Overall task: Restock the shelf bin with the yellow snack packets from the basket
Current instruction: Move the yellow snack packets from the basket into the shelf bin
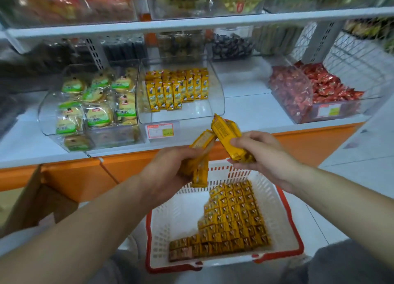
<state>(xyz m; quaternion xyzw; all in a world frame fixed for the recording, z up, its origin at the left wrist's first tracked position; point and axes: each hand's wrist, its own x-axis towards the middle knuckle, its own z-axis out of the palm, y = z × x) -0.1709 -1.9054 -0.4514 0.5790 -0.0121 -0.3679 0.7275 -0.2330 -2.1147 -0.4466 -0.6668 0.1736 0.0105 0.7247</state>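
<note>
Clutching yellow snack packets [226, 132]: left hand [168, 168], right hand [262, 153] (both over the basket [183, 211]).

Both forearms forward, left grip [168, 168] and right grip [262, 155] close together, each tight around yellow packets [226, 134].

Even, bright overhead light; soft shadows. Upper shelf [191, 20] motion-blurred; wide-angle bowing at edges; mild glare on clear bin [215, 87].

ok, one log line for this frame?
step: transfer | left hand: grips left packet stack | right hand: grips right packet stack | shelf bin: part-filled | basket: holds packets
</note>
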